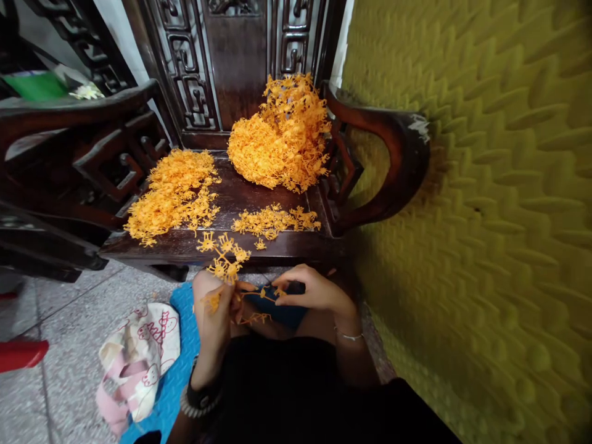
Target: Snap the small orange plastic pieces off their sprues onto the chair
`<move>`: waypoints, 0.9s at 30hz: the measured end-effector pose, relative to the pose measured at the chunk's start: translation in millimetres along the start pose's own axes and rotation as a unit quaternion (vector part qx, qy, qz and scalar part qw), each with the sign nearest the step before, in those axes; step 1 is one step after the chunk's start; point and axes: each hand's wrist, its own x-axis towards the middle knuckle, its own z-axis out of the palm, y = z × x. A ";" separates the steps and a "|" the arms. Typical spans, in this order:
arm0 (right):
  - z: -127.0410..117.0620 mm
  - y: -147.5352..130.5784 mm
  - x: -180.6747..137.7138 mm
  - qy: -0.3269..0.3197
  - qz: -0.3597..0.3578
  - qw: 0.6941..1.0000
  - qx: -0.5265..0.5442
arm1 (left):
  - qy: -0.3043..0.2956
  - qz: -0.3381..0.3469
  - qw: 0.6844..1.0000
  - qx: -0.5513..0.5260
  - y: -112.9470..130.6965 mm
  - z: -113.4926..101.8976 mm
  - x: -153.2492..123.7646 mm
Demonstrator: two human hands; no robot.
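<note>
My left hand (215, 311) holds a bunch of small orange plastic pieces (225, 262) joined on thin stems, raised over my lap. My right hand (309, 290) pinches the other end of one orange strand (259, 295) that runs between both hands. Just ahead stands a dark carved wooden chair (259, 243). On its seat lie a big tangled orange heap (282, 132) at the back right, a flatter orange pile (173, 191) at the left, and a small scatter of orange pieces (275, 221) near the front edge.
A yellow textured wall (485, 203) closes off the right side. On the grey tiled floor at my left lie a blue mat (178, 370) and a white and pink printed cloth bag (136, 364). A red object (21, 354) pokes in at the far left.
</note>
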 end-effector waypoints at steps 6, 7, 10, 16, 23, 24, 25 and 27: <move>6.0 -6.0 1.1 0.008 -0.018 1.000 0.011 | 0.012 -0.010 0.998 -0.054 12.9 -1.3 1.7; 6.0 -6.7 1.6 0.029 -0.009 0.999 0.027 | 0.010 -0.021 0.998 -0.061 13.8 -3.1 2.6; 6.0 -6.9 2.6 0.118 0.038 0.990 0.072 | -0.012 -0.055 0.996 -0.062 13.8 -11.0 6.3; 16.9 -12.5 2.6 0.308 0.048 0.949 0.050 | -0.016 -0.107 0.994 -0.007 9.5 -17.5 12.0; 13.9 -30.8 -15.4 0.546 0.030 0.830 0.108 | 0.026 -0.099 0.995 -0.008 17.2 -37.6 8.7; 7.9 -31.3 -21.3 0.599 0.030 0.792 0.109 | 0.051 -0.098 0.994 -0.020 18.6 -45.9 8.1; 1.5 -31.1 -26.7 0.635 0.030 0.765 0.107 | 0.067 -0.101 0.992 -0.034 19.8 -54.2 7.4; -9.9 -29.6 -33.0 0.627 0.029 0.773 0.096 | 0.070 -0.114 0.989 -0.059 21.0 -67.0 5.4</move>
